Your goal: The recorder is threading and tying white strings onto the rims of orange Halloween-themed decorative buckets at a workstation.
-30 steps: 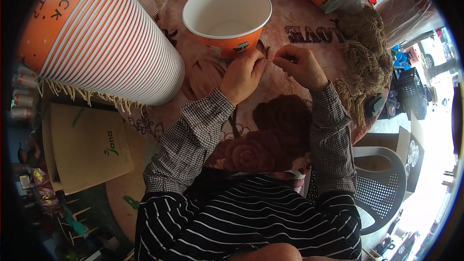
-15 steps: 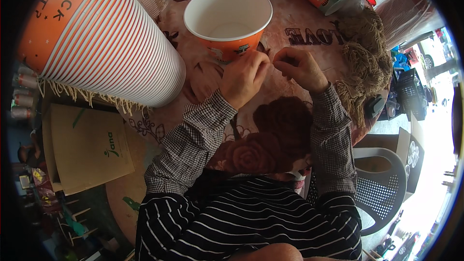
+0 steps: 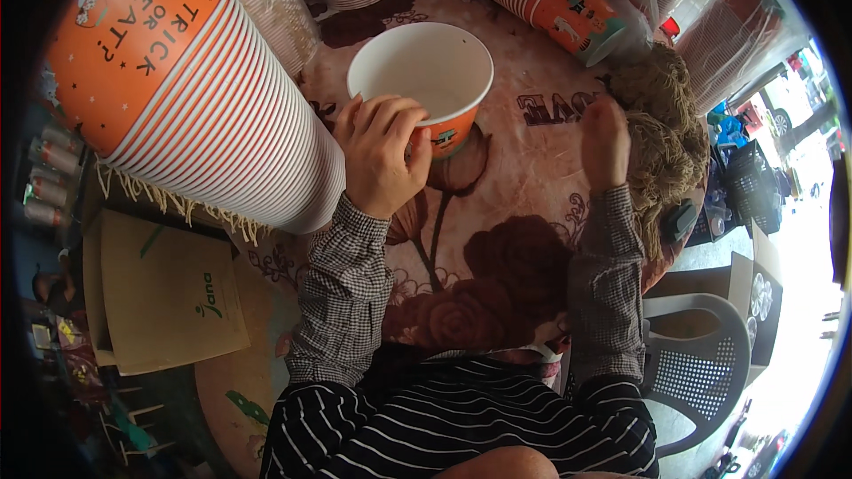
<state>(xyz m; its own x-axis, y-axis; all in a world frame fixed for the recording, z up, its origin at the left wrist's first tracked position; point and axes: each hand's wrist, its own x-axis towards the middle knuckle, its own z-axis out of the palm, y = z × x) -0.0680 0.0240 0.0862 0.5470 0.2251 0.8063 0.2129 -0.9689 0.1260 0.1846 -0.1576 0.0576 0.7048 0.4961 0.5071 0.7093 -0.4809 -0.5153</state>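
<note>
A white-lined orange paper bucket stands upright on the table, its mouth facing up. My left hand is at its near left side, fingers apart and bent over the rim, thumb in front of the orange wall. The hand hides that part of the bucket, and whether it touches cannot be made out. To the right, my right hand is raised over the cloth, apart from the bucket. It is seen edge-on with its fingers turned away, so what it holds, if anything, is hidden.
A long nested stack of orange buckets leans at the left. Nested orange cups lie at the back right, with bagged stacks beyond. Knotted fringe lies on the right. A cardboard box and grey chair stand lower down.
My hands, close together before in front of the bucket, have parted. The left has moved left to the bucket's rim, the right off to the right. The view has shifted slightly.
</note>
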